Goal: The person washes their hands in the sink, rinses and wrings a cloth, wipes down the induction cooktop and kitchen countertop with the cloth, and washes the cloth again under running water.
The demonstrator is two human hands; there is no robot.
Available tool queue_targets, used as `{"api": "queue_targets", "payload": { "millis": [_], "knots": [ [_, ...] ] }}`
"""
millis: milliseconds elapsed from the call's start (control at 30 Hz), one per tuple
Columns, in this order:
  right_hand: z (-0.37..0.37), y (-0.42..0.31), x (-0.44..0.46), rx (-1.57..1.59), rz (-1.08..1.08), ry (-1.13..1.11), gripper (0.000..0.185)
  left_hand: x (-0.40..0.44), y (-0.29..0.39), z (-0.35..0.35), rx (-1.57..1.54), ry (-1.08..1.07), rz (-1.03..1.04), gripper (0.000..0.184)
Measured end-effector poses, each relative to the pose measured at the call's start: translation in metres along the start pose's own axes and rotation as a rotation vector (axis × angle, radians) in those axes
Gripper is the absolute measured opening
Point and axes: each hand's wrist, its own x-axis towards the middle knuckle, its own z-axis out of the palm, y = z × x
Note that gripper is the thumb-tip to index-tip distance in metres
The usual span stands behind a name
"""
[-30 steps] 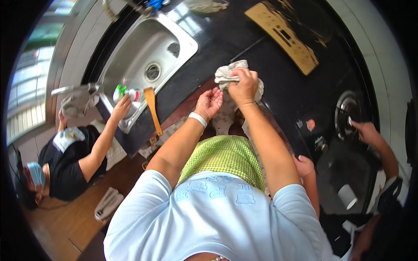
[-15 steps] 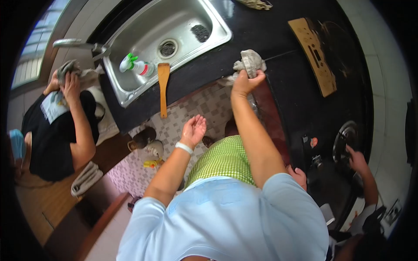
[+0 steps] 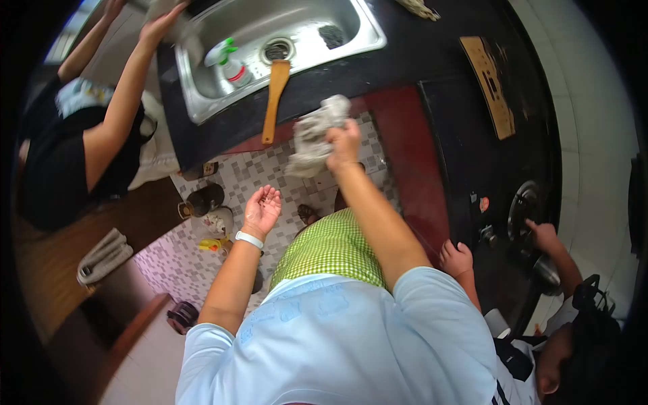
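Observation:
A crumpled greyish-white cloth [image 3: 316,135] hangs from my right hand [image 3: 345,143], whose fingers are closed on it, just off the front edge of the black counter [image 3: 398,61]. My left hand [image 3: 262,209] is held palm up above the tiled floor, fingers apart and nothing in it. A wooden spatula [image 3: 275,101] lies across the counter's front edge, its handle end sticking out, left of the cloth. Behind it the steel sink [image 3: 307,20] holds a spray bottle [image 3: 231,66] with a green and white head and a dark scouring pad [image 3: 331,36].
At the left a person in black [image 3: 54,162] reaches towards the sink, arms blurred. At the right another person's hand [image 3: 542,236] touches a round burner part [image 3: 523,209]. A wooden-looking panel [image 3: 487,88] lies on the counter. Bottles [image 3: 204,199] stand on the floor.
My right hand has brought the cloth off the counter, left and towards me. My left hand has shifted left and slightly lower. The person at the left has raised their arms towards the tap.

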Motion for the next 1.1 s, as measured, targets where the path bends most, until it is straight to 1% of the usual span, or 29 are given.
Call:
{"api": "queue_targets", "payload": {
  "millis": [33,67,100,133,167,200,233,267,300,333,367,400,433,467,500,533,567,667,700,733,767,800,833,867,900,933,967,1067,1100],
  "knots": [
    [-0.012,-0.025,0.006,-0.113,-0.106,0.004,0.037,-0.004,0.003,-0.010,0.014,-0.007,-0.001,0.014],
    [-0.026,-0.042,0.023,-0.285,-0.231,0.097,0.036,-0.006,0.010,-0.026,0.028,-0.014,-0.002,0.014],
    [-0.034,-0.053,0.038,-0.543,-0.466,0.117,0.030,-0.014,0.020,-0.052,0.010,-0.029,0.008,0.014],
    [-0.046,-0.086,0.043,-0.810,-0.651,0.210,0.034,-0.015,0.021,-0.061,0.025,0.018,0.041,0.017],
    [-0.076,-0.104,0.064,-1.024,-0.852,0.353,0.034,-0.015,0.024,-0.070,0.000,-0.018,0.030,0.017],
    [-0.064,-0.106,0.069,-1.373,-0.990,0.342,0.032,-0.029,0.033,-0.104,-0.105,-0.048,0.082,0.017],
    [-0.069,-0.116,0.058,-1.335,-0.922,0.348,0.031,-0.038,0.037,-0.113,-0.141,-0.055,0.121,0.018],
    [-0.065,-0.130,0.032,-1.346,-0.673,0.263,0.034,-0.042,0.039,-0.128,-0.206,-0.118,0.152,0.018],
    [-0.117,-0.125,0.056,-1.502,-0.796,0.247,0.034,-0.046,0.045,-0.150,-0.265,-0.141,0.187,0.017],
    [-0.129,-0.120,0.041,-1.703,-1.060,0.262,0.035,-0.054,0.048,-0.165,-0.294,-0.135,0.230,0.015],
    [-0.151,-0.116,0.040,-1.739,-0.999,0.283,0.034,-0.059,0.044,-0.181,-0.349,-0.125,0.276,0.015],
    [-0.167,-0.115,0.041,-1.681,-1.088,0.318,0.030,-0.070,0.042,-0.192,-0.375,-0.047,0.341,0.015],
    [-0.150,-0.124,0.040,-1.757,-0.972,0.392,0.027,-0.092,0.043,-0.194,-0.425,0.038,0.407,0.015],
    [-0.144,-0.122,0.034,-1.569,-0.718,0.369,0.030,-0.104,0.042,-0.199,-0.456,0.119,0.455,0.015],
    [-0.144,-0.115,0.024,-1.387,-0.458,0.341,0.035,-0.111,0.032,-0.215,-0.518,0.129,0.491,0.015],
    [-0.147,-0.114,0.016,-1.207,-0.367,0.194,0.036,-0.119,0.024,-0.228,-0.584,0.194,0.508,0.015],
    [-0.127,-0.107,-0.007,-1.066,-0.249,0.124,0.038,-0.125,0.014,-0.241,-0.645,0.265,0.513,0.015],
    [-0.086,-0.096,-0.052,-0.678,0.174,-0.082,0.040,-0.139,-0.013,-0.279,-0.884,0.256,0.625,0.021],
    [-0.107,-0.095,-0.016,-0.742,0.193,-0.214,0.038,-0.144,-0.020,-0.290,-0.969,0.244,0.681,0.023],
    [-0.123,-0.093,0.013,-0.801,0.203,-0.349,0.036,-0.149,-0.024,-0.297,-1.020,0.274,0.695,0.032],
    [-0.141,-0.092,0.046,-0.852,0.204,-0.484,0.034,-0.157,-0.029,-0.301,-1.042,0.274,0.703,0.032],
    [-0.152,-0.084,0.083,-0.863,0.219,-0.574,0.034,-0.167,-0.033,-0.305,-1.101,0.169,0.754,0.037],
    [-0.143,-0.080,0.083,-0.870,0.214,-0.610,0.034,-0.172,-0.035,-0.313,-1.154,0.057,0.798,0.041],
    [-0.131,-0.075,0.080,-0.876,0.209,-0.645,0.035,-0.173,-0.031,-0.322,-1.146,0.017,0.838,0.049],
    [-0.118,-0.071,0.077,-0.880,0.203,-0.680,0.035,-0.174,-0.025,-0.328,-1.159,0.003,0.839,0.049],
    [-0.093,-0.070,0.048,-0.694,0.316,-0.417,0.038,-0.180,-0.018,-0.330,-1.138,-0.015,0.852,0.049],
    [-0.080,-0.065,0.037,-0.651,0.335,-0.329,0.037,-0.182,-0.011,-0.335,-1.117,-0.031,0.858,0.049],
    [-0.085,-0.076,0.024,-0.850,0.210,-0.420,0.037,-0.163,0.020,-0.355,-1.119,-0.036,0.867,0.047],
    [-0.079,-0.081,0.016,-0.703,0.290,-0.268,0.037,-0.155,0.033,-0.358,-1.122,-0.055,0.860,0.047]
  ]
}}
